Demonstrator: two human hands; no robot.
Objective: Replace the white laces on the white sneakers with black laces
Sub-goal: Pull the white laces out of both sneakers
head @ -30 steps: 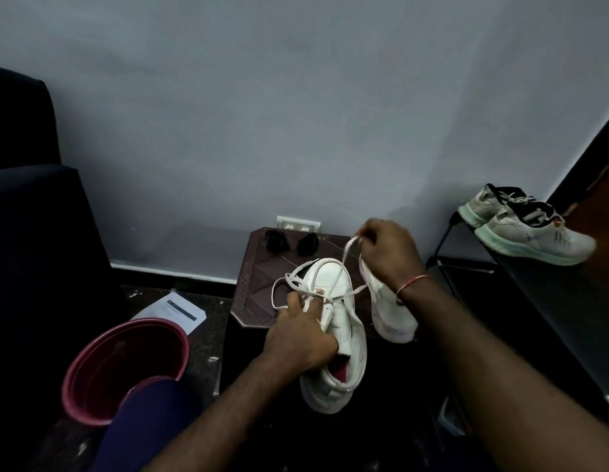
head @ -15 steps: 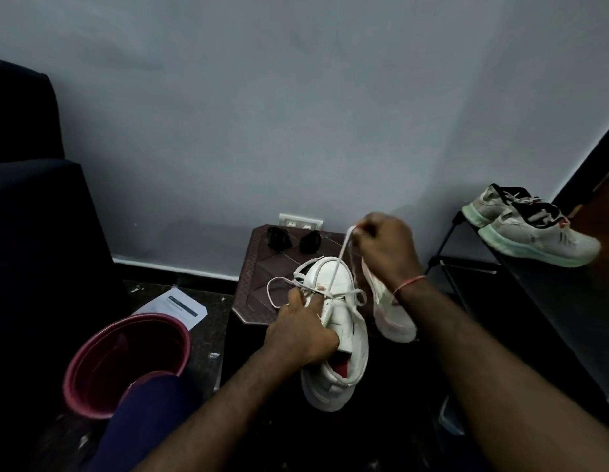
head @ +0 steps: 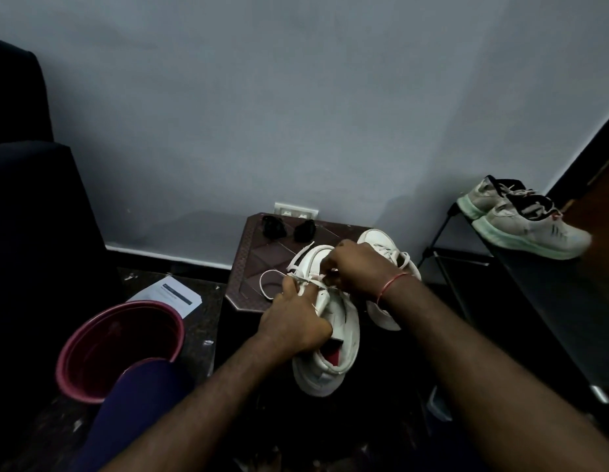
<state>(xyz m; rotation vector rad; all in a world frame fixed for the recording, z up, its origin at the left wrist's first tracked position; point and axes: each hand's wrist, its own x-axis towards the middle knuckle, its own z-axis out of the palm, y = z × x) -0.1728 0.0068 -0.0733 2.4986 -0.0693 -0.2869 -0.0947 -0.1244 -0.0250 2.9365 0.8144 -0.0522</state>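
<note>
A white sneaker [head: 333, 335] lies heel toward me, half on the brown stool [head: 259, 267]. My left hand [head: 293, 321] grips its tongue and upper. Over the eyelets, my right hand [head: 357, 270] pinches the white lace [head: 272, 277], whose loose loop trails to the left on the stool. The second white sneaker [head: 385, 291] lies just to the right, partly behind my right wrist. Two black lace bundles [head: 274, 228] [head: 305, 229] sit at the stool's far edge by the wall.
A maroon bucket [head: 119, 349] stands on the floor at the left, with a paper sheet [head: 170, 294] behind it. A dark rack [head: 534, 301] on the right carries a worn pair of white-and-green sneakers [head: 521, 219]. A dark seat fills the left edge.
My right hand, which held a lace end raised above the sneaker, has come down onto the eyelets. The second sneaker's toe now shows behind it. My left hand stays put.
</note>
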